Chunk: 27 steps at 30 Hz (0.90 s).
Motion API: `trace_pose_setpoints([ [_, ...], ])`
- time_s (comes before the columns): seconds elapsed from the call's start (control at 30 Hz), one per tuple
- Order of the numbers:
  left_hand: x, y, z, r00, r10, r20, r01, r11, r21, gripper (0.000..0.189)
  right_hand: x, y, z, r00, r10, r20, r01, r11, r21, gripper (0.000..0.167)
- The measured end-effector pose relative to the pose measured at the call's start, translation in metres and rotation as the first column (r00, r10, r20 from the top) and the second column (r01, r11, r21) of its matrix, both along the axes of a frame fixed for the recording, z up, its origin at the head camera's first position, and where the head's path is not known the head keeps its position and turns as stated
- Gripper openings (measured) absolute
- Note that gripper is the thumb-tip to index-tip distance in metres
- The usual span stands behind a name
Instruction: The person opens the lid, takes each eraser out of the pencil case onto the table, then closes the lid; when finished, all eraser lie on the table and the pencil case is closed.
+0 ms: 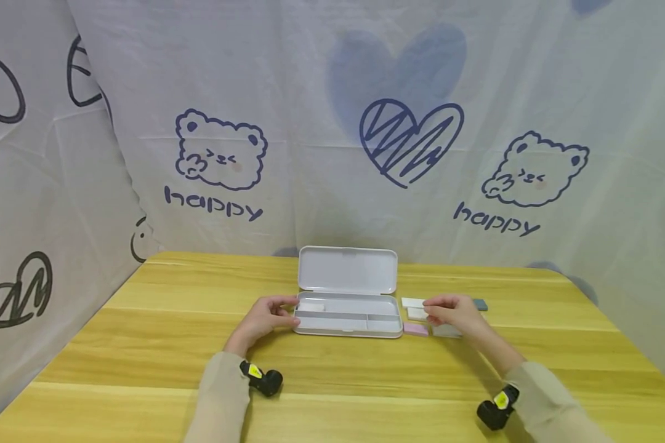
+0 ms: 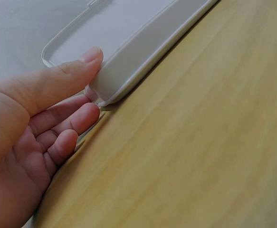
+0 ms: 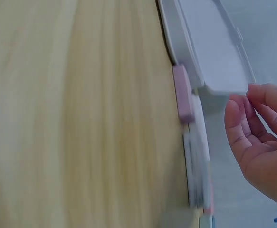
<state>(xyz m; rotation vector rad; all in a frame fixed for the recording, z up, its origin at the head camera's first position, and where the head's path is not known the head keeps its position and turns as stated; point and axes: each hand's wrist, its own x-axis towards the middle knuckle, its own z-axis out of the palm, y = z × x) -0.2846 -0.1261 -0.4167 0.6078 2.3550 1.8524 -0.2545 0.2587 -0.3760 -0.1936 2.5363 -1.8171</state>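
Observation:
A pale grey pencil case (image 1: 330, 332) lies with its lid (image 1: 347, 271) raised at the back. A small white block (image 1: 312, 307) sits at the left of its rear compartment. My left hand (image 1: 265, 319) holds the case's left end, thumb toward the front and index finger toward the back. Over the small blocks right of the case hovers my right hand (image 1: 459, 314), fingers loosely bent and nothing between them in the right wrist view. Near it are white blocks (image 1: 412, 303), a pink block (image 1: 415, 329), a grey block (image 1: 446, 331) and a dark teal block (image 1: 480, 304).
The case and blocks lie on a wood-grain table (image 1: 332, 387). A white cloth (image 1: 310, 135) with bears and hearts hangs right behind the table's back edge. Inside the case, low dividers (image 1: 367, 321) part the compartments. Each wrist wears a black camera (image 1: 495, 411).

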Motion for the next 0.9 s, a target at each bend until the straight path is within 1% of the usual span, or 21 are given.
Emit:
trace_pose_setpoints([
  [0.07,0.000,0.000,-0.001,1.000,-0.007,-0.013,0.007,1.000,0.006,0.047,-0.002,-0.007,0.000,1.000,0.003,-0.004,-0.003,1.000,-0.001,0.031],
  [0.13,-0.001,0.000,-0.001,1.000,-0.004,-0.002,0.004,1.000,-0.003,0.047,-0.005,-0.015,-0.001,1.000,-0.002,-0.003,0.002,1.000,-0.009,0.031],
  [0.17,-0.002,0.000,-0.001,1.000,-0.002,0.004,0.002,1.000,-0.008,0.047,-0.006,-0.019,-0.001,1.000,-0.004,0.002,0.004,1.000,-0.010,0.030],
  [0.2,-0.002,0.001,-0.001,0.999,0.018,0.032,-0.017,1.000,-0.021,0.047,-0.007,-0.023,-0.001,1.000,-0.005,0.006,0.005,1.000,-0.010,0.030],
  [0.27,-0.002,0.002,0.000,0.999,0.026,0.046,-0.024,0.999,-0.037,0.047,-0.009,-0.030,-0.001,1.000,0.001,0.012,0.000,1.000,-0.027,0.029],
  [0.37,0.000,0.003,0.004,0.997,0.030,0.067,-0.028,0.999,-0.036,0.047,-0.012,-0.040,-0.001,1.000,0.014,0.021,-0.013,0.998,-0.058,0.028],
  [0.47,0.006,0.004,0.012,0.998,0.023,0.060,-0.021,0.999,-0.042,0.046,-0.015,-0.050,-0.001,0.999,0.033,0.016,-0.031,0.996,-0.085,0.028],
  [0.53,0.007,0.004,0.013,0.998,0.023,0.057,-0.021,0.999,-0.039,0.046,-0.017,-0.056,-0.002,0.999,0.040,0.010,-0.039,0.995,-0.096,0.029],
  [0.6,0.006,0.004,0.011,0.998,0.025,0.056,-0.023,0.999,-0.039,0.046,-0.019,-0.063,-0.004,0.999,0.052,0.001,-0.051,0.994,-0.099,0.029],
  [0.7,0.008,0.004,0.013,0.998,0.027,0.063,-0.024,0.999,-0.036,0.045,-0.023,-0.072,-0.007,0.998,0.061,-0.012,-0.062,0.992,-0.112,0.028],
  [0.83,0.019,0.008,0.027,0.998,0.026,0.062,-0.023,0.999,-0.048,0.043,-0.028,-0.085,-0.009,0.997,0.077,-0.026,-0.080,0.990,-0.116,0.027],
  [0.9,0.020,0.008,0.027,0.998,0.024,0.060,-0.022,0.999,-0.048,0.043,-0.029,-0.091,-0.009,0.996,0.086,-0.031,-0.089,0.990,-0.110,0.027],
])
